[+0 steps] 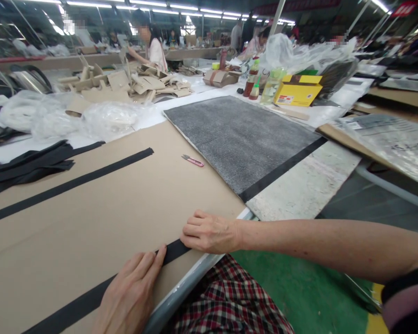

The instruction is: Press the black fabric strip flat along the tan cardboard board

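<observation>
A black fabric strip lies along the near edge of a tan board. My left hand rests flat on it, fingers stretched out and pressing it down. Just beyond, my right hand has its fingers curled down over the strip's far end; the fingertips are hidden. Between the two hands a short piece of the strip shows. Farther back on the board lies a second black strip. Pink-handled thread snips lie beyond my right hand, apart from it.
A dark grey sheet with a black band lies to the right. Black strips are heaped at the left. Behind are clear plastic bags, tan cut pieces, bottles, a yellow box and a co-worker.
</observation>
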`<action>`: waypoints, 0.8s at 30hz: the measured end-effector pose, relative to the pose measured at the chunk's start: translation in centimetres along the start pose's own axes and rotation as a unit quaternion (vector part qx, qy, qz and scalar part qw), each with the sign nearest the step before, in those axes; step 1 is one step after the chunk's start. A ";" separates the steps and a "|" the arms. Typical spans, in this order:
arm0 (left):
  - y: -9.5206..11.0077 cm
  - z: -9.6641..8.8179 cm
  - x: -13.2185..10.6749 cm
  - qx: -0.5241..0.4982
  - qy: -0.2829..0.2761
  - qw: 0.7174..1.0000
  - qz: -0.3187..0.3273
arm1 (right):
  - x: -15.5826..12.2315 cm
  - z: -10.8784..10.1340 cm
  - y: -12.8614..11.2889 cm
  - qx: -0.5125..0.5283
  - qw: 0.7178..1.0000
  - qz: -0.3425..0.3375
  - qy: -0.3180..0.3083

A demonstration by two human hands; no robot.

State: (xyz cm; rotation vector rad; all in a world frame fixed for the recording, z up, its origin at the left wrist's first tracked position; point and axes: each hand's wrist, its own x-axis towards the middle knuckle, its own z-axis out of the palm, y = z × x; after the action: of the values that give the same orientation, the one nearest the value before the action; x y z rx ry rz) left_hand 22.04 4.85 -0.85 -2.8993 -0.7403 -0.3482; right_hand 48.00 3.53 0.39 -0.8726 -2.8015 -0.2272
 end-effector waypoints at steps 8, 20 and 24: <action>0.2 -0.4 0.6 0.037 -0.043 0.998 -0.003 | -1.6 -0.5 0.6 -0.007 1.000 0.005 -0.006; 2.4 -1.0 2.0 0.119 -0.074 0.990 -0.021 | -4.0 -1.1 1.1 -0.022 0.999 0.024 -0.001; 2.4 -0.8 2.0 0.122 -0.072 0.990 -0.016 | -5.0 -1.6 1.4 -0.017 0.999 0.029 -0.026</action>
State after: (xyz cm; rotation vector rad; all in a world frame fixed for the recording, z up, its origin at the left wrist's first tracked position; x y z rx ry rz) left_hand 24.72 3.55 0.26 -2.7042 -0.7896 -0.0456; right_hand 53.08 1.67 0.86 -0.9807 -2.8218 -0.2460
